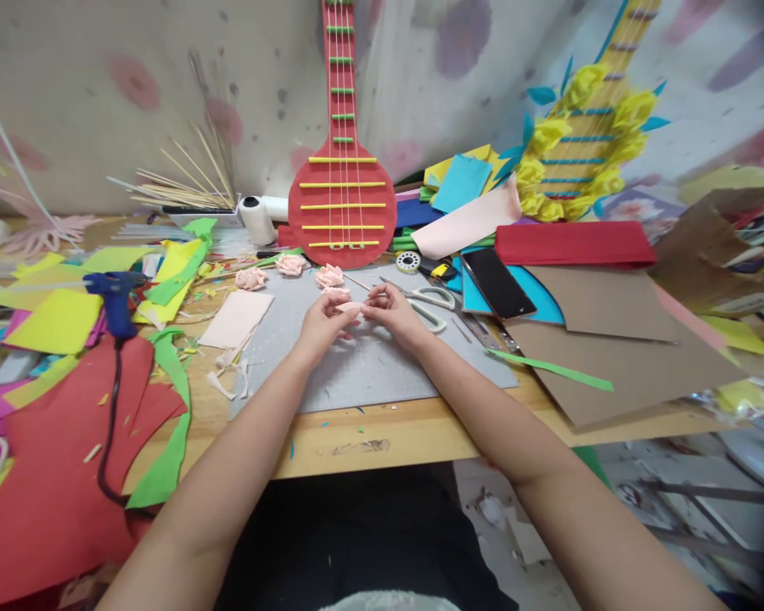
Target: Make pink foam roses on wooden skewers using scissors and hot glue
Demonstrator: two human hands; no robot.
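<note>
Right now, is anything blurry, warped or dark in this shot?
Head view: the far-right clutter looks smeared and stretched, with the top right corner darkened; the red instrument is clearer; the pink piece between left hand and right hand is too soft to show detail.

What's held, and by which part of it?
A small pale pink piece: the left hand pinches its left side, the right hand its right; fingers hide the exact contact.
</note>
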